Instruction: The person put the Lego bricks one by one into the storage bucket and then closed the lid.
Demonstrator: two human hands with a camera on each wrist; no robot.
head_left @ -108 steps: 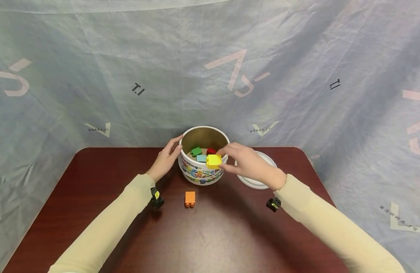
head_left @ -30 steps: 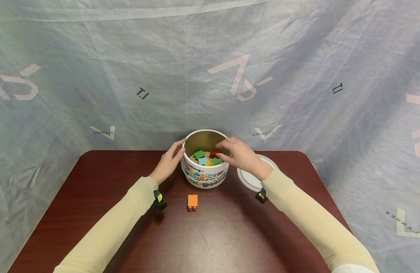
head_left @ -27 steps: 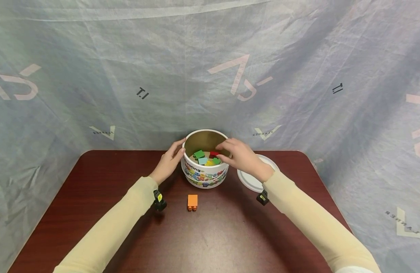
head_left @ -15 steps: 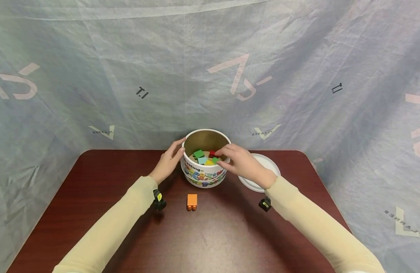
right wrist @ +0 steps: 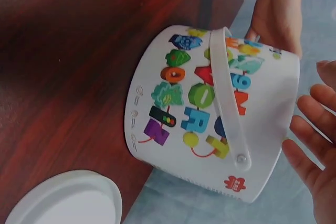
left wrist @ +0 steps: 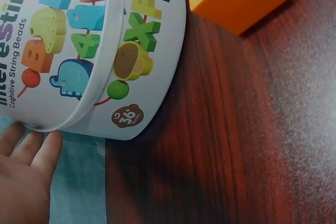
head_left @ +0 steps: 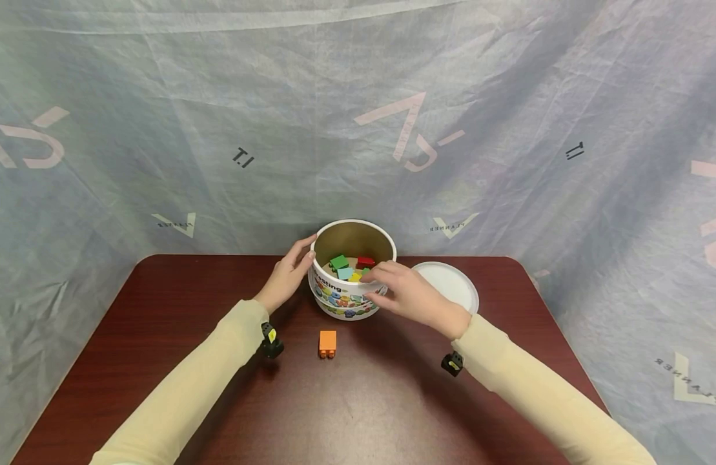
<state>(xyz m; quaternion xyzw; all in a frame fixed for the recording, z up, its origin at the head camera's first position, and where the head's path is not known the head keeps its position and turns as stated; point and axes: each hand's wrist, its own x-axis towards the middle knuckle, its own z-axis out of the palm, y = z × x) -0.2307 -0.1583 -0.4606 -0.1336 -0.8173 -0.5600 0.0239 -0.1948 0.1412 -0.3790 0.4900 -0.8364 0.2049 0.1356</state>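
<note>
A white round bucket [head_left: 341,298] with colourful printed pictures stands at the back middle of the table. Inside lie a red block [head_left: 365,263], a green block [head_left: 338,262], a light blue block [head_left: 345,274] and a yellow block [head_left: 355,277]; more green shows partly behind the right fingers. My left hand [head_left: 285,278] rests against the bucket's left side, its extended fingers [left wrist: 46,156] at the wall. Nothing is in my right hand [head_left: 412,297], which hovers by the front right rim with fingers loosely bent. An orange block [head_left: 327,343] sits on the table before the bucket.
To the bucket's right, a round white lid [head_left: 453,284] lies flat, partly behind the right hand. The bucket's white handle [right wrist: 227,98] hangs down its side. A grey printed cloth [head_left: 311,129] rises behind the table [head_left: 358,407].
The yellow block, earlier pinched in my right hand over the rim, now lies in the bucket. My right hand has drawn back from inside toward the front right. The left hand stays put.
</note>
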